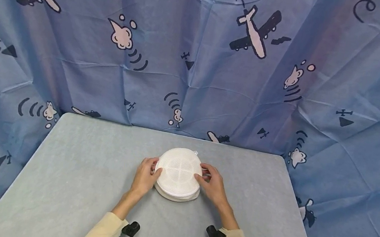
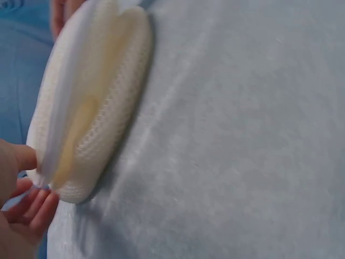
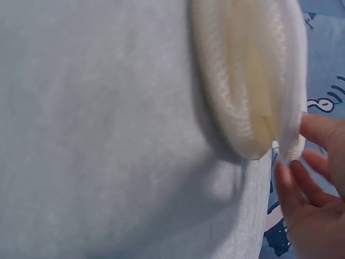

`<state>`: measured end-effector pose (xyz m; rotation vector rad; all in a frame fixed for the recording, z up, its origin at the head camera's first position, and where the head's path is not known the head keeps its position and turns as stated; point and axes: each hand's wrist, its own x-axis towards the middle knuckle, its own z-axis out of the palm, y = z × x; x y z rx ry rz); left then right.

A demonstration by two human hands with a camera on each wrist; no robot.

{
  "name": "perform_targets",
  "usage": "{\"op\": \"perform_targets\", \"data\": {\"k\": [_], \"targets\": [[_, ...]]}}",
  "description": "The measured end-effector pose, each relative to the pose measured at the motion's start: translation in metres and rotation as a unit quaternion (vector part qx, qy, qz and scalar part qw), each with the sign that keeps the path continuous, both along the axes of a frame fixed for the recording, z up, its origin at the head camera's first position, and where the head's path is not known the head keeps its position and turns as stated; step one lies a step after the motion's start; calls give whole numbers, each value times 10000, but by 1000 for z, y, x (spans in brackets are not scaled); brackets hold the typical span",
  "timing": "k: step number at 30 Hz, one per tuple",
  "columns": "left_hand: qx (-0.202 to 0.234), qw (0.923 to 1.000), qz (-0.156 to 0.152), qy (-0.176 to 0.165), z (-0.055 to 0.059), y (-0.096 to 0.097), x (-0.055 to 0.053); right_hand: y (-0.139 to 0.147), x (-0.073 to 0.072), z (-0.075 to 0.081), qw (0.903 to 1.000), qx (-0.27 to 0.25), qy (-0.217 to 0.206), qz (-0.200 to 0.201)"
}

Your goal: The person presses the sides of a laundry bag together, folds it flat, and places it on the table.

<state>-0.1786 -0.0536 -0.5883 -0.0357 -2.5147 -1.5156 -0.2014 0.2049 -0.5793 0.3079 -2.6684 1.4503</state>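
A round white mesh bag (image 1: 179,171), like a mesh laundry bag, lies on the table with its flat, ribbed mesh top facing up. Its side sags inward in a fold, seen in the left wrist view on the mesh bag (image 2: 116,108) and in the right wrist view too (image 3: 221,70). The left hand (image 1: 145,175) pinches the bag's left edge, thumb on top and fingers at the side below. On the opposite edge the right hand (image 1: 213,184) pinches it likewise, its fingers (image 3: 304,183) partly under the rim.
A pale grey cloth covers the table (image 1: 82,184). Blue curtains (image 1: 174,29) printed with aeroplanes hang behind it and along both sides. Black wrist cameras (image 1: 131,229) are strapped at the cream sleeves.
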Motion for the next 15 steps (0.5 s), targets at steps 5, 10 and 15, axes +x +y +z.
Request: {"op": "perform_targets", "data": {"k": [5,10,15], "targets": [[-1148,9869,-280,1100,-1,1,2,0,2,-1,9907,674,1071,507],[-1797,9628,-607,1925,-4,0,1,-1,3,-1,9761,1108,1487,1137],[-1874,9540,-899,2158,-9,-2,1,0,4,-4,9668,1358,1618,1436]]}}
